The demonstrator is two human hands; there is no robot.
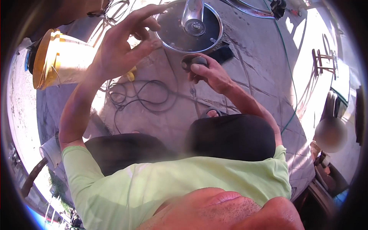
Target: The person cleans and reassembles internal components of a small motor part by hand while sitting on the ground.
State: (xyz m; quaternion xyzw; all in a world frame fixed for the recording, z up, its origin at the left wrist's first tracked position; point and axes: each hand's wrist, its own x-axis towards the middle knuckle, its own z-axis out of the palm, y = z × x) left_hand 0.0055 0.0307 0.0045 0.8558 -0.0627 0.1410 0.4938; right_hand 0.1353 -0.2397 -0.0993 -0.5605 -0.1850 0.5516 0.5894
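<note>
Pinching a small dark piece (199,60) between thumb and fingers, your right hand (212,74) holds something probably hard and light, best gripped by its sides, though shade muddies its exact shape. Your left hand (128,44) is spread by the left edge of a round dark disc (172,32). That disc looks stiff; take opposite sides of its smooth, likely slippery rim (188,52), avoiding the shiny post (193,14).
</note>
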